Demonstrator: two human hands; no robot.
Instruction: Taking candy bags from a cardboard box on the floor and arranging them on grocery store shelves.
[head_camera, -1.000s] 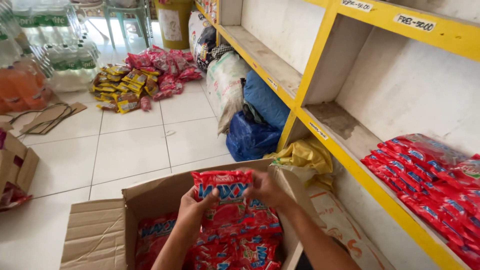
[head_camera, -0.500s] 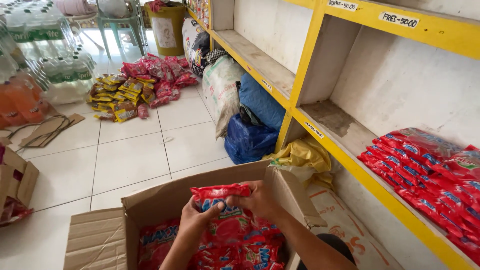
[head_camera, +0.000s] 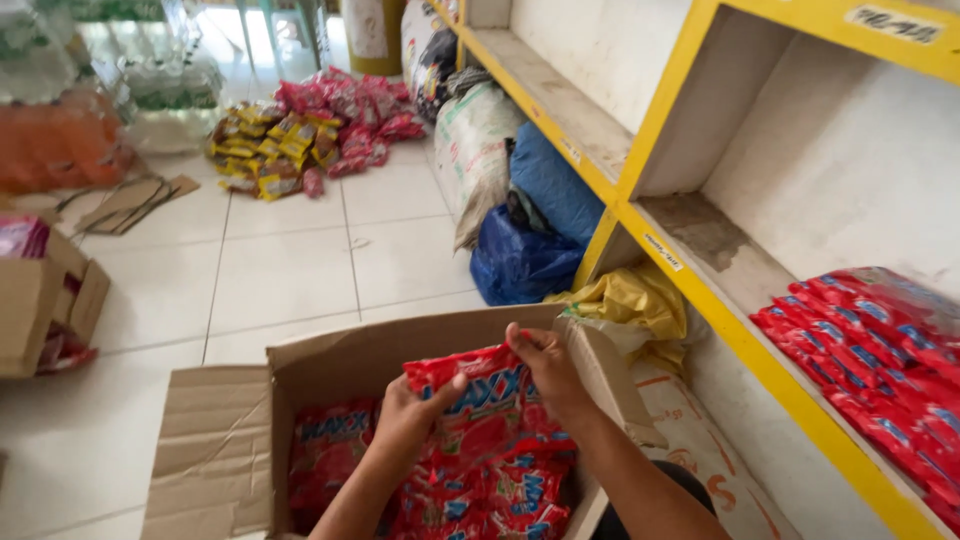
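From the head camera, both hands hold one red candy packet (head_camera: 480, 395) over the open cardboard box (head_camera: 330, 370). The left hand (head_camera: 410, 415) has its fingers pressed on the packet's lower left side, thumb on the front; the right hand (head_camera: 545, 365) pinches the top right corner. Half a second ago the right hand gripped the middle of the top edge and the packet's top was folded over; now the packet faces up flatter and tilts, its right corner higher. The view has also swung slightly right and lower.

Below the fingers, more red packets (head_camera: 480, 490) fill the box. Right of the fingers, a yellow shelf (head_camera: 760, 360) carries a stack of red packets (head_camera: 870, 350). Beyond the fingers lie the white tiled floor (head_camera: 280, 270), blue sacks (head_camera: 530, 230) and a far pile of yellow and red packets (head_camera: 300, 130).
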